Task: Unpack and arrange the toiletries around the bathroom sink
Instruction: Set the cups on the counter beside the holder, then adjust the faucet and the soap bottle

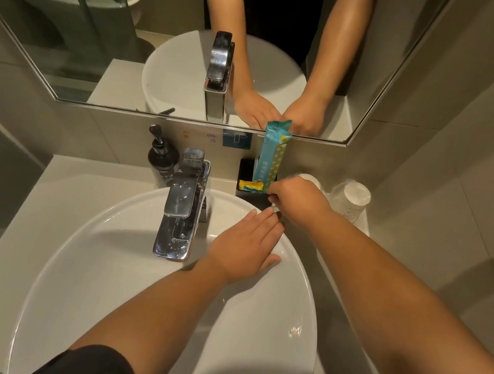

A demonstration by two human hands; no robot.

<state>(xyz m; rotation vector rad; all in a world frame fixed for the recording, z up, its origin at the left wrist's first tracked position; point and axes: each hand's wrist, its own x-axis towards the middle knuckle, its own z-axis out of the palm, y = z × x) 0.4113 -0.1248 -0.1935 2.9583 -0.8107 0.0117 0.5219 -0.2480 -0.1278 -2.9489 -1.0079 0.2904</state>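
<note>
A person's left hand (246, 241) lies flat, fingers straight and together, on the rim of the white basin (303, 292), while the right hand (297, 199), fingers curled, pinches a small yellow sachet (250, 185) at a black tray (246, 170) on the table (24, 216). A teal toothbrush packet (271, 155) stands upright there. A black pump bottle (161, 157) flanks the chrome faucet (181, 205); a wall label reads "COOL".

We count one black pump bottle (162, 159), one tall teal dotted packet (271, 155), one small yellow sachet (250, 185), two wrapped white cups (351, 196), one chrome tap (181, 205).
</note>
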